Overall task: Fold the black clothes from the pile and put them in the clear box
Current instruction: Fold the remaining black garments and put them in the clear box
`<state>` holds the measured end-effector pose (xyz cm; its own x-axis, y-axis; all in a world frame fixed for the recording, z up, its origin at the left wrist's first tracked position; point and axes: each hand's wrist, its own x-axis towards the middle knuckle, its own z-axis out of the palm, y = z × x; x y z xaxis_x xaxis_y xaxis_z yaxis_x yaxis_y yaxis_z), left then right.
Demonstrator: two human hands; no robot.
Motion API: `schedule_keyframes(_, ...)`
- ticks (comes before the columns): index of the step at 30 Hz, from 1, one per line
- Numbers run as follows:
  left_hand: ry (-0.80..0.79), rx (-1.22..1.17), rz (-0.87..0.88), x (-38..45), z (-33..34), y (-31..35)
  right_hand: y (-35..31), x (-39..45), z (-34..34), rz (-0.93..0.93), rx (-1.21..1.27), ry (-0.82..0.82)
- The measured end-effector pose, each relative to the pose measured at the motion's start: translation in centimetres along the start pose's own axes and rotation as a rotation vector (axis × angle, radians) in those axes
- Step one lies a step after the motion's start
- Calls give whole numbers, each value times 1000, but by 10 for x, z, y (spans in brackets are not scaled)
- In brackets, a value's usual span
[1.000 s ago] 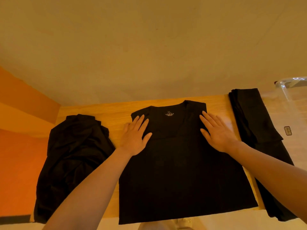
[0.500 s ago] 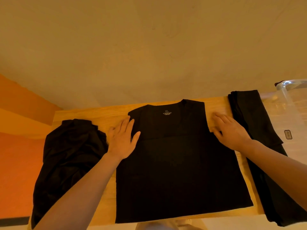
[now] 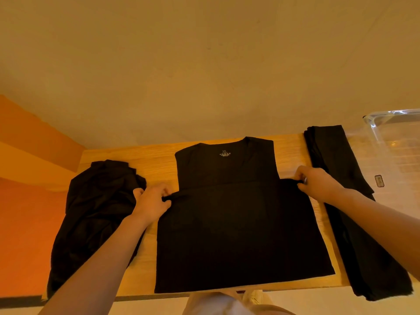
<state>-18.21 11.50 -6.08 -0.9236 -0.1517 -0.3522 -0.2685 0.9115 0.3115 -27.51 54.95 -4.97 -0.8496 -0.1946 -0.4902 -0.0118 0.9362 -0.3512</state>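
Observation:
A black shirt (image 3: 238, 228) lies flat in the middle of the wooden table (image 3: 154, 164), collar and printed label toward the wall. My left hand (image 3: 152, 201) pinches the shirt's left edge at armpit height. My right hand (image 3: 316, 183) pinches its right edge at the same height. A crumpled pile of black clothes (image 3: 95, 214) sits to the left. The clear box (image 3: 395, 142) stands at the far right.
A long folded black garment (image 3: 345, 196) lies along the table's right side, between the shirt and the box, and hangs over the near edge. A beige wall runs behind the table. An orange wall is at the left.
Both hands have slid outward from lying flat on the shirt's chest to its side edges, and their fingers now pinch the fabric.

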Motion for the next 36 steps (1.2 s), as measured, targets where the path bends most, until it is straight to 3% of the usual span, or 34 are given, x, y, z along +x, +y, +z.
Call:
schedule_keyframes(6, -59, 154, -141, -2, -10, 9, 5, -1, 2, 24, 101, 8)
schedule_keyframes(10, -67, 98, -213, -7, -19, 9, 7, -14, -2, -17, 176, 50)
schedule_keyframes(13, -110, -85, -269, -9, -23, 0, 7, -23, -4, -22, 223, 93)
schedule_keyframes(17, -98, -533, -319, -16, -29, 3, 5, -30, -4, -32, 248, 103)
schedule_keyframes(23, -8, -595, -383, -22, -27, 5, 1, -34, -6, -18, 294, 111)
schedule_keyframes(32, 62, -690, -225, -49, -56, 17, -10, -45, -35, -47, 519, 61)
schedule_keyframes(36, 125, -774, -158, -45, -89, 26, -23, -37, -66, -74, 574, 119)
